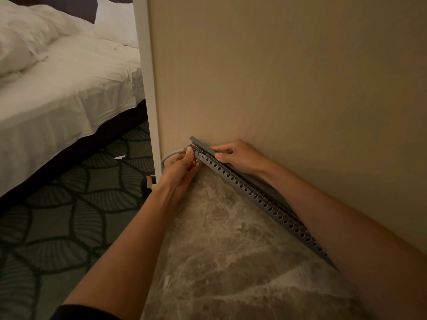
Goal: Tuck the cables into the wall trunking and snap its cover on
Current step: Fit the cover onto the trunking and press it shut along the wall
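cable [169, 155] pinched in left hand [182, 168] at trunking [254, 192] end, right hand [235, 155] gripping cover [203, 145]

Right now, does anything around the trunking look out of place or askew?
Two small things. The cover sits askew, lifted off the slotted trunking at its left end, not snapped on. A grey cable loops out past that end, held by the left hand. A white scrap lies on the carpet.

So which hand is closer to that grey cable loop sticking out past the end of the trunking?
Left. The left hand is pinching the grey cable right at the trunking's end. The right hand rests further along, on the cover by the wall.
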